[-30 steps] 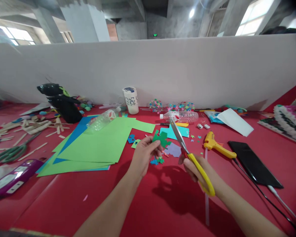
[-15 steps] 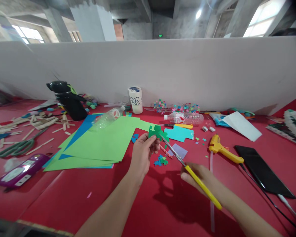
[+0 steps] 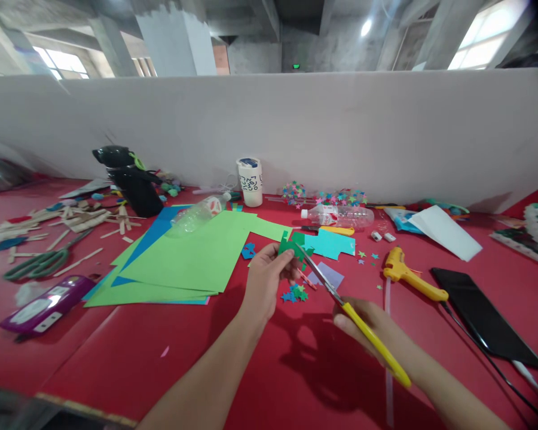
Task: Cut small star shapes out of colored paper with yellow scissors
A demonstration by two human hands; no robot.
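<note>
My left hand [image 3: 269,273] pinches a small piece of dark green paper [image 3: 291,243] with notched edges, held above the table. My right hand [image 3: 363,319] grips scissors with yellow handles [image 3: 376,343]. Their metal blades [image 3: 320,272] reach up and left to the green paper; whether they are cutting into it I cannot tell. Below my left hand lies a small pile of blue and green paper stars [image 3: 295,292]. A purple paper square [image 3: 326,276] rests behind the blades, and a cut piece of turquoise paper [image 3: 332,243] lies just beyond.
Green sheets [image 3: 183,257] lie left of my hands, under a clear bottle [image 3: 199,214]. Another bottle [image 3: 341,216], a white cup [image 3: 250,182] and a black flask [image 3: 134,185] stand or lie behind. A yellow glue gun [image 3: 412,278] and phone [image 3: 484,316] are right; green-handled scissors [image 3: 40,263] left.
The whole view has shifted slightly, so things appear a little further right. A star shape seen on the green paper before is no longer visible there. Both hands keep their holds.
</note>
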